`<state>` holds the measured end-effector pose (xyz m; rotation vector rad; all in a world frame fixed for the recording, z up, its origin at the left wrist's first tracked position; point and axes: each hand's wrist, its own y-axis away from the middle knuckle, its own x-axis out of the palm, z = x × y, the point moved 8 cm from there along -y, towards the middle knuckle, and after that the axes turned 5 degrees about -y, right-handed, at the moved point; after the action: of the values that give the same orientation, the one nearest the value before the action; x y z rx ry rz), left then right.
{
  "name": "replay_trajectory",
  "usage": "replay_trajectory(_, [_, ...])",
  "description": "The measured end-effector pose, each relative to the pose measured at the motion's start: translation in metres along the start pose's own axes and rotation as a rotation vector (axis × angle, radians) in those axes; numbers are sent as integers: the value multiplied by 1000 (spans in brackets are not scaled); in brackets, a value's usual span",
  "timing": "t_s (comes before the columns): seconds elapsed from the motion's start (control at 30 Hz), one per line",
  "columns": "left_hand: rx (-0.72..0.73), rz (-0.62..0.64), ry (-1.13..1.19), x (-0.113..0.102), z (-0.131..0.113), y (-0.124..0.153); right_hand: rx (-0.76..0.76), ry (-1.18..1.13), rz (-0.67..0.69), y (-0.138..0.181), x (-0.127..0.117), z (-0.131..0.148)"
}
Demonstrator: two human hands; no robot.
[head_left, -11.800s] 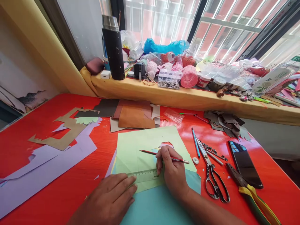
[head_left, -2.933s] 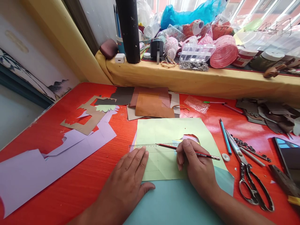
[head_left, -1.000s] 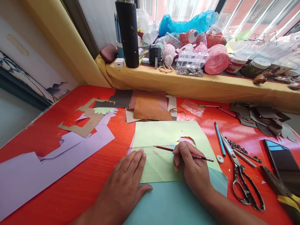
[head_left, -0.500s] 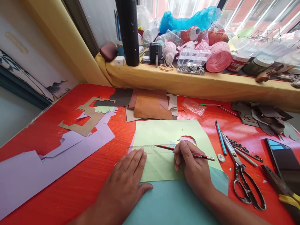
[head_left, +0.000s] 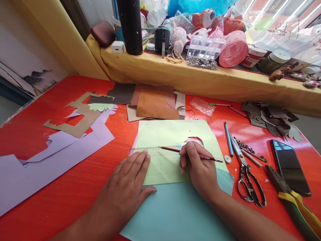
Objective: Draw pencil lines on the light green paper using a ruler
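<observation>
My left hand [head_left: 125, 187] lies flat with fingers stretched out, its fingertips pressing the left end of a clear ruler [head_left: 160, 151] onto a pale green paper sheet [head_left: 173, 134]. My right hand [head_left: 198, 169] is closed round a red pencil [head_left: 210, 158], whose tip rests at the ruler's upper edge. Faint pencil lines show on the green sheet below the ruler. A light blue sheet [head_left: 175, 211] lies under the green one, toward me. All of it rests on a red table [head_left: 75, 187].
Scissors [head_left: 247, 180], a blue pencil [head_left: 228, 139], pliers with yellow-green handles [head_left: 293, 201] and a phone [head_left: 288, 165] lie to the right. Lilac paper [head_left: 50, 157], a tan cut-out [head_left: 80, 117] and brown leather pieces [head_left: 155, 103] lie left and behind. A cluttered yellow sill [head_left: 200, 77] runs along the back.
Over the earlier frames the ruler moved from the green sheet's near edge up to its middle. In the last second both hands stay put; only the view has shifted.
</observation>
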<state>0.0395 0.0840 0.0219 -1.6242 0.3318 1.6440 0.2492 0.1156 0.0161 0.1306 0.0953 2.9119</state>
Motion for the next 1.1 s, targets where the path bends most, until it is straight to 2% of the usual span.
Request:
replay_trajectory(0.37, [5,-10,-41,-1,0,0,-27,71,-3,0,1,5])
replay_trajectory(1.1, [-19,16,3,4,3,3,-8,53,-7,0,0,4])
